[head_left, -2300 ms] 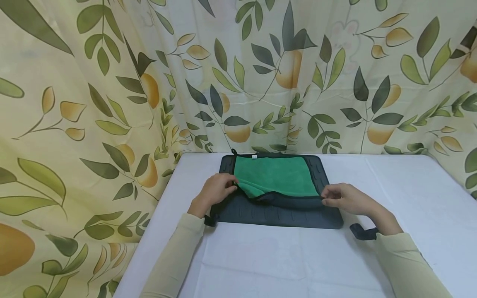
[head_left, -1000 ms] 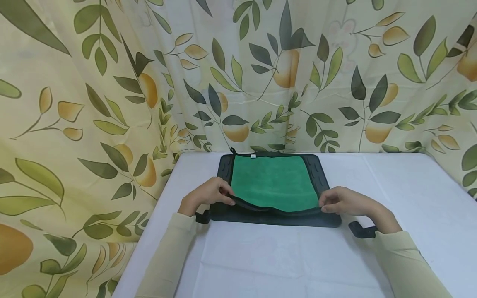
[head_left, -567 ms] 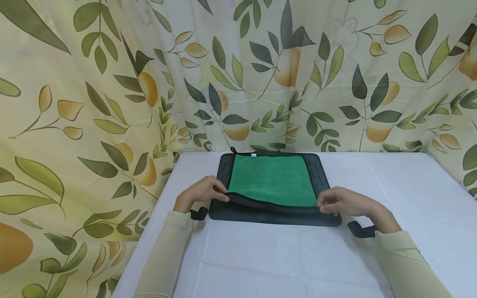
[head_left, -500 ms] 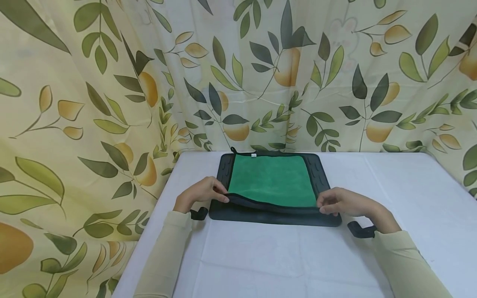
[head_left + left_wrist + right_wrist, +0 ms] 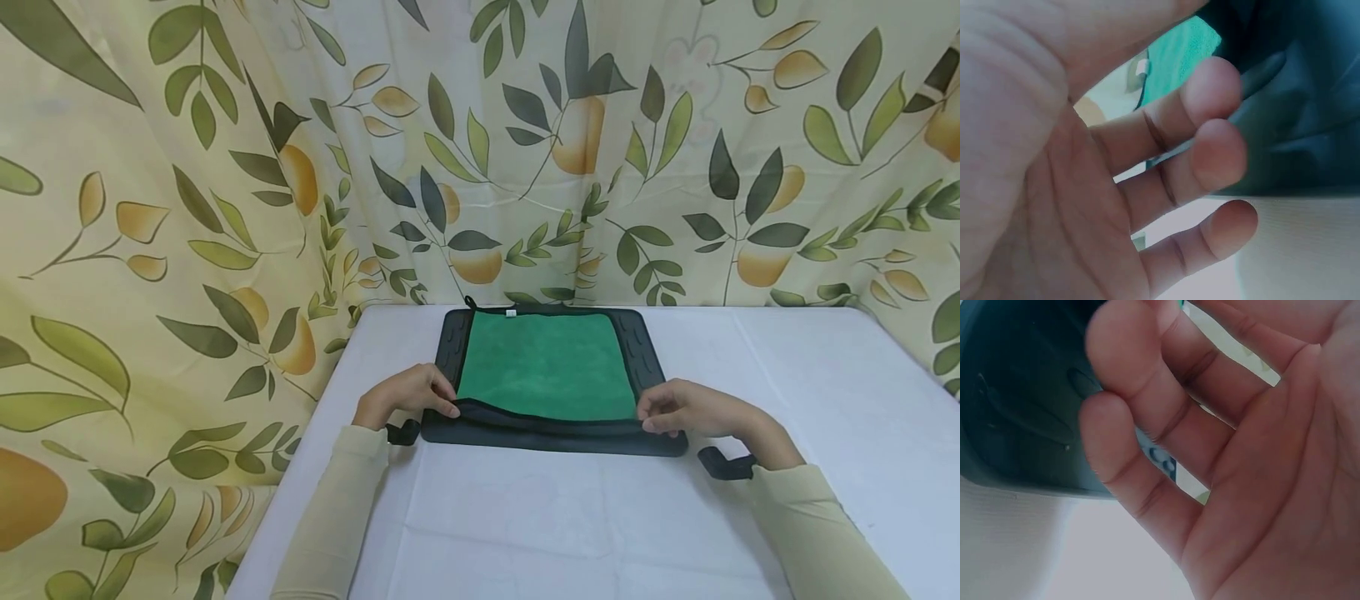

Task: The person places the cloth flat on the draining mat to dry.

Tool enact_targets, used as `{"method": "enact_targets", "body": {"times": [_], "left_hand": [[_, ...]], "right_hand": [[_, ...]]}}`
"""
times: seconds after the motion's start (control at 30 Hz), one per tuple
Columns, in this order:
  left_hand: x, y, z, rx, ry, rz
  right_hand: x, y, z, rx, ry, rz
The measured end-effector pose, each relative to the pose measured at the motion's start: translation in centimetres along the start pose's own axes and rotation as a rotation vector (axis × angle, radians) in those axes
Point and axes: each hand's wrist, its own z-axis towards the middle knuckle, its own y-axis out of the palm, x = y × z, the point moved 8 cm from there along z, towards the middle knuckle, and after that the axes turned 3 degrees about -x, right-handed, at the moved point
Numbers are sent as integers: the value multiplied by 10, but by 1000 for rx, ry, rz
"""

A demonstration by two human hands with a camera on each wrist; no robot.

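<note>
A green cloth [image 5: 547, 362] with a dark border and a small white tag at its far edge lies over a black ribbed mat [image 5: 555, 442]. My left hand [image 5: 408, 393] pinches the cloth's near left corner between thumb and forefinger. At the near right corner my right hand [image 5: 693, 408] pinches the border the same way. Between the two hands the near edge sags a little, its dark underside facing me. In the left wrist view, the other fingers [image 5: 1219, 153] curve loosely beside the mat. The right wrist view shows curled fingers [image 5: 1110, 425] over the mat's rounded corner.
The mat rests on a table with a white cloth [image 5: 540, 525], near its far edge. A curtain [image 5: 480, 167] printed with leaves and fruit hangs behind and along the left side. A black strap end [image 5: 726, 463] sticks out at the right wrist, another [image 5: 403, 432] at the left.
The folded near left corner of the cloth has been drawn toward me and to the left, flattening it. Over the last half second the left hand has lowered slightly; the right hand has hardly moved.
</note>
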Motion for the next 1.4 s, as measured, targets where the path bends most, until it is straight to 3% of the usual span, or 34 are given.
{"method": "enact_targets", "body": {"times": [0.47, 0.77, 1.1, 1.3, 1.4], "left_hand": [[12, 2, -1, -25, 45, -18], [2, 0, -3, -23, -16, -12], [-2, 0, -4, -60, -13, -34], [-3, -5, -6, -28, 12, -48], [-1, -9, -7, 20, 23, -23]], "right_hand": [[12, 3, 2, -10, 69, 15], [15, 4, 4, -8, 37, -15], [14, 3, 4, -9, 31, -8], [17, -5, 0, 34, 63, 5], [17, -9, -3, 62, 70, 12]]}}
